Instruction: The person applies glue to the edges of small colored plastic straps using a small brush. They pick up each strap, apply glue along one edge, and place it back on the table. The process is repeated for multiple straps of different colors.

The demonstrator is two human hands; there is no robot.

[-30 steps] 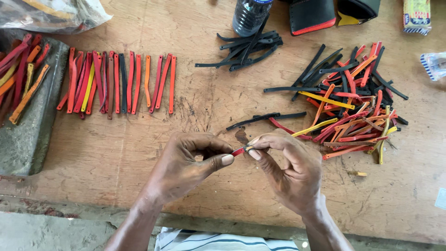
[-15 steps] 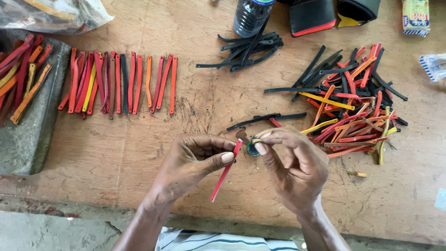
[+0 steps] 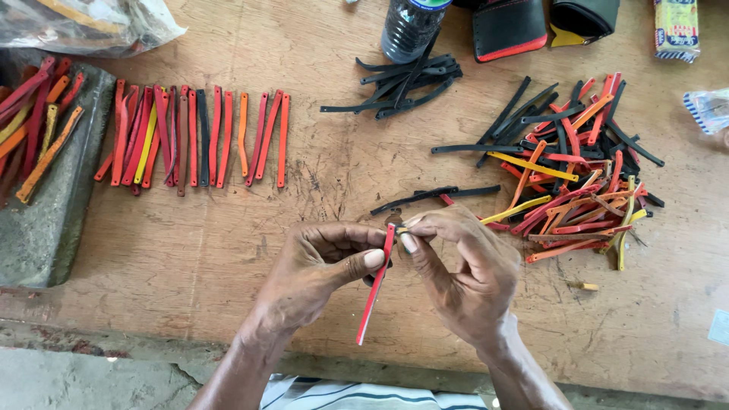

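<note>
Head view: both hands are held together above the near edge of the wooden counter point(image 3: 228, 250). A red strip point(image 3: 376, 288) is pinched near its upper end between thumb and fingers of the left hand point(image 3: 319, 266); the strip hangs down and slightly leftward, its lower end free over the counter. The right hand point(image 3: 463, 266) is closed on the top of the same strip, thumb and forefinger meeting at its upper tip, where a small dark piece is seen but cannot be identified.

A tidy row of strips point(image 3: 197, 137), red, orange, yellow and dark, is laid side by side at left centre. A loose heap of mixed strips point(image 3: 577, 175) lies to the right, well apart from the hands. A bundle of black strips point(image 3: 406, 83) rests just beside a plastic bottle point(image 3: 410, 26) at the far edge. A grey stone block point(image 3: 45, 220) carrying further strips is noted at far left.
</note>
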